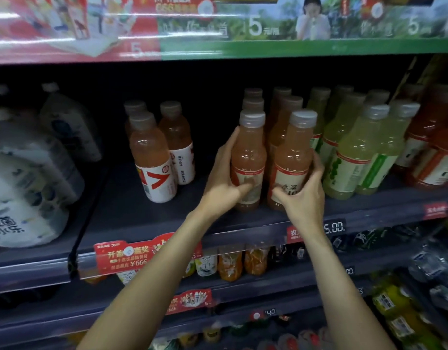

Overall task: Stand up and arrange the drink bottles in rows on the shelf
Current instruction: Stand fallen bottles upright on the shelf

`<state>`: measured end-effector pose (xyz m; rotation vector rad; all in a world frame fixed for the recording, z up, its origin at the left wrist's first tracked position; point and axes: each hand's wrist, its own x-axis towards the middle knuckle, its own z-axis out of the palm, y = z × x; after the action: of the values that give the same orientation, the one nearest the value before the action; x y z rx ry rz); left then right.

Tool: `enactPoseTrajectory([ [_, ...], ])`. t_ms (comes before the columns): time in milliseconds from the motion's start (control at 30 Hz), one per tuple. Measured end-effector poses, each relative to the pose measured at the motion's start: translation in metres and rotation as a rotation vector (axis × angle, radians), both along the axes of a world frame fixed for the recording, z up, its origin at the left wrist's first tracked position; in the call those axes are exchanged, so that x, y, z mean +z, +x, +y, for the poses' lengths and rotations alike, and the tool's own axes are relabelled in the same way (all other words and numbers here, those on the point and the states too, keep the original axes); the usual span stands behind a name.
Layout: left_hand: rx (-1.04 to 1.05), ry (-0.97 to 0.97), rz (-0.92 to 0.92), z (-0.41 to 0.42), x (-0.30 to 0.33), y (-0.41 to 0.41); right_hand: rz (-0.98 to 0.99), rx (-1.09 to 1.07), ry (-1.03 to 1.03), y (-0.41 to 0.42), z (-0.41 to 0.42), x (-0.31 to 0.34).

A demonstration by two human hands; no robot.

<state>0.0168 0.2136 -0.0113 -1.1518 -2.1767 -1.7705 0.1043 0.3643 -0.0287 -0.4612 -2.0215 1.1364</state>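
Two pink-orange drink bottles with grey caps stand upright side by side near the front of the dark shelf (147, 223). My left hand (224, 178) grips the left bottle (249, 150), thumb across its label. My right hand (303, 190) grips the right bottle (294, 152), fingers wrapped round its far side. Behind each stands a row of the same drink. Further left, three pink bottles with red-and-white labels (154, 162) stand upright in a small cluster, apart from my hands.
Rows of pale green bottles (354, 157) stand right of my right hand, then red-orange bottles (429, 137). Large water jugs (28, 178) fill the left bay behind a divider. Bare shelf lies between the pink cluster and my left hand. Price tags line the shelf edge; lower shelves hold more drinks.
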Motion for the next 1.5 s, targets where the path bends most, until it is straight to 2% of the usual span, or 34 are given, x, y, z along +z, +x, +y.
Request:
enactPoseTrajectory([
  [167,0.049,-0.019,0.02,0.007,-0.003,0.006,-0.075,0.027,0.081,0.005,0.008,-0.005],
  [300,0.114,-0.005,0.029,0.01,-0.008,0.01,-0.126,-0.074,0.223,0.015,0.002,-0.006],
  [434,0.203,0.026,-0.036,-0.001,-0.009,0.021,0.014,-0.154,0.346,0.032,-0.016,-0.003],
  [534,0.298,0.032,-0.062,-0.023,0.0,0.034,0.084,-0.132,0.552,0.041,-0.029,0.002],
  [634,0.247,-0.062,-0.086,-0.056,0.011,0.055,0.088,-0.099,0.704,0.046,-0.043,0.004],
  [734,0.251,-0.177,-0.077,-0.093,0.016,0.077,0.085,0.112,0.709,0.047,-0.06,0.002],
  [834,0.39,-0.211,-0.014,-0.134,0.017,0.087,0.046,0.372,0.675,0.037,-0.081,0.004],
  [935,0.575,-0.197,0.093,-0.17,0.013,0.073,0.06,0.571,0.487,0.017,-0.104,0.015],
  [1001,0.643,-0.077,0.039,-0.181,0.01,0.051,0.071,0.618,0.333,0.0,-0.116,0.023],
  [1101,0.666,0.263,-0.24,-0.191,0.013,0.004,0.083,0.587,0.134,-0.034,-0.138,0.031],
  [1202,0.616,0.451,-0.447,-0.187,0.018,-0.035,0.104,0.457,0.141,-0.067,-0.158,0.03],
  [1268,0.573,0.449,-0.508,-0.181,0.021,-0.052,0.083,0.379,0.177,-0.082,-0.169,0.03],
  [1368,0.479,0.348,-0.501,-0.172,0.023,-0.071,-0.03,0.281,0.243,-0.098,-0.181,0.032],
  [1502,0.299,0.219,-0.473,-0.164,0.023,-0.093,-0.119,0.189,0.229,-0.113,-0.187,0.034],
])
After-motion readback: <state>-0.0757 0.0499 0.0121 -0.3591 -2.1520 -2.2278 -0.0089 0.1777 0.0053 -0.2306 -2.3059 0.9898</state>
